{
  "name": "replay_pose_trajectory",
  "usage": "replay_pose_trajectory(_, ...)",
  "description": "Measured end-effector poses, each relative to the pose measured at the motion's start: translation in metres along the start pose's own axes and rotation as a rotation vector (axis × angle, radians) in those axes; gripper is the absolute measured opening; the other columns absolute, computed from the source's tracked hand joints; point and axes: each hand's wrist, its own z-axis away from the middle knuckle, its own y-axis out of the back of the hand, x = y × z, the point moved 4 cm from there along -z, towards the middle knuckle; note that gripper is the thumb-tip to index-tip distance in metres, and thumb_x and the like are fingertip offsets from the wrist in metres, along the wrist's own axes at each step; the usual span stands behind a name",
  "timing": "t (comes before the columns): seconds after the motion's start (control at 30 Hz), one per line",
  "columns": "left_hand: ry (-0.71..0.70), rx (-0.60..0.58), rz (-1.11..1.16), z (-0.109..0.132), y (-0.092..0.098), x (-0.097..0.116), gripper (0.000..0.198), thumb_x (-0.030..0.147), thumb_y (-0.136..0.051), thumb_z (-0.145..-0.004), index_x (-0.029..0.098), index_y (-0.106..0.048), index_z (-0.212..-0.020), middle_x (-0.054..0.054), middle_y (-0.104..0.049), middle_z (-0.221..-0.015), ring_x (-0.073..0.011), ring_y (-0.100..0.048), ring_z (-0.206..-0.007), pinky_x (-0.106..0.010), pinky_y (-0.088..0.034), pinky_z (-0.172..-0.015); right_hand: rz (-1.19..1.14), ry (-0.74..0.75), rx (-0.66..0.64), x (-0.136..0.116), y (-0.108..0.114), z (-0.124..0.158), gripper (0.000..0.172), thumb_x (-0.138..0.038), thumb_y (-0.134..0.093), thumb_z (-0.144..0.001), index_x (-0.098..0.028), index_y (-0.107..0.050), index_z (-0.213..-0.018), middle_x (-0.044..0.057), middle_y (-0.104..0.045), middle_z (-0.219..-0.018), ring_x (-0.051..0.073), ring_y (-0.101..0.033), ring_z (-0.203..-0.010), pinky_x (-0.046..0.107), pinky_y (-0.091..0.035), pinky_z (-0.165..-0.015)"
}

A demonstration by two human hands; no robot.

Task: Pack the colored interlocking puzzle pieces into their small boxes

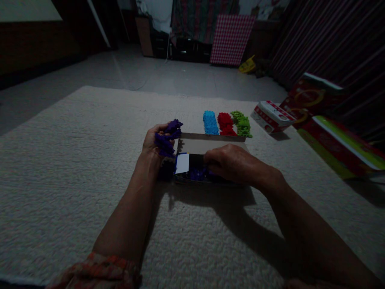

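Observation:
My left hand (155,140) is closed around several dark purple toy pieces (165,143) with toothed edges, just left of a low open cardboard box (210,137). Over the box's right half, my right hand (228,162) reaches in with its fingers bent together; the fingertips are hidden, so whatever they hold does not show. More purple pieces (197,174) lie on the box's dark bottom. A white card or flap (182,163) is at the box's left end. Beyond the box are grouped pieces in blue (211,122), red (226,123) and green (241,123).
The box stands on a cream textured rug (90,168). To the right are a white and red carton (272,116) and larger red and green boxes (343,144). A checked cloth (231,39) hangs at the back, with a yellow object (247,65) on the floor nearby. The light is dim.

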Motion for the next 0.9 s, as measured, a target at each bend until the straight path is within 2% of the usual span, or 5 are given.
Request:
replay_pose_trajectory(0.3, -0.021, -0.003, -0.012, -0.001, 0.002, 0.000, 0.012, 0.013, -0.060, -0.067, 0.013, -0.061, -0.080, 0.002, -0.053, -0.049, -0.0050, -0.039, -0.034, -0.015, -0.036, -0.035, 0.161, 0.008, 0.180, -0.003, -0.012, 0.003, 0.012, -0.020, -0.052, -0.091, -0.016, -0.063, -0.091, 0.006, -0.069, -0.084, 0.016, -0.059, -0.068, 0.028, -0.031, -0.058)
replay_pose_trajectory(0.5, -0.020, -0.004, -0.018, -0.001, 0.003, 0.001, 0.008, 0.014, -0.060, -0.070, 0.013, -0.060, -0.078, 0.003, -0.050, -0.047, -0.0048, -0.038, -0.034, -0.015, -0.036, -0.036, 0.235, -0.009, 0.122, -0.012, -0.022, -0.005, 0.013, -0.013, -0.049, -0.091, -0.015, -0.061, -0.094, 0.008, -0.070, -0.088, 0.017, -0.061, -0.070, 0.030, -0.029, -0.057)
replay_pose_trajectory(0.6, -0.025, -0.010, -0.022, 0.000, 0.002, 0.002, 0.008, 0.014, -0.059, -0.069, 0.014, -0.060, -0.077, 0.003, -0.051, -0.048, -0.0053, -0.039, -0.034, -0.015, -0.036, -0.035, 0.124, -0.023, 0.055, -0.010, -0.023, -0.001, 0.008, -0.017, -0.057, -0.088, -0.017, -0.061, -0.095, 0.007, -0.072, -0.091, 0.017, -0.063, -0.073, 0.028, -0.032, -0.058)
replay_pose_trajectory(0.73, -0.025, -0.022, -0.026, -0.001, 0.000, 0.002, 0.008, 0.014, -0.060, -0.068, 0.015, -0.059, -0.075, 0.003, -0.050, -0.047, -0.0051, -0.038, -0.033, -0.015, -0.034, -0.033, -0.076, 0.005, 0.008, -0.006, -0.023, 0.003, 0.015, -0.021, -0.065, -0.083, -0.021, -0.064, -0.098, 0.003, -0.072, -0.087, 0.016, -0.065, -0.075, 0.025, -0.035, -0.061)
replay_pose_trajectory(0.9, -0.010, -0.021, -0.011, 0.000, -0.002, 0.000, 0.009, 0.013, -0.058, -0.069, 0.014, -0.060, -0.078, 0.003, -0.053, -0.047, -0.0050, -0.039, -0.033, -0.014, -0.034, -0.033, -0.142, 0.038, -0.067, -0.002, -0.027, 0.001, 0.009, -0.024, -0.066, -0.083, -0.021, -0.069, -0.091, 0.002, -0.071, -0.079, 0.015, -0.063, -0.069, 0.024, -0.035, -0.061)
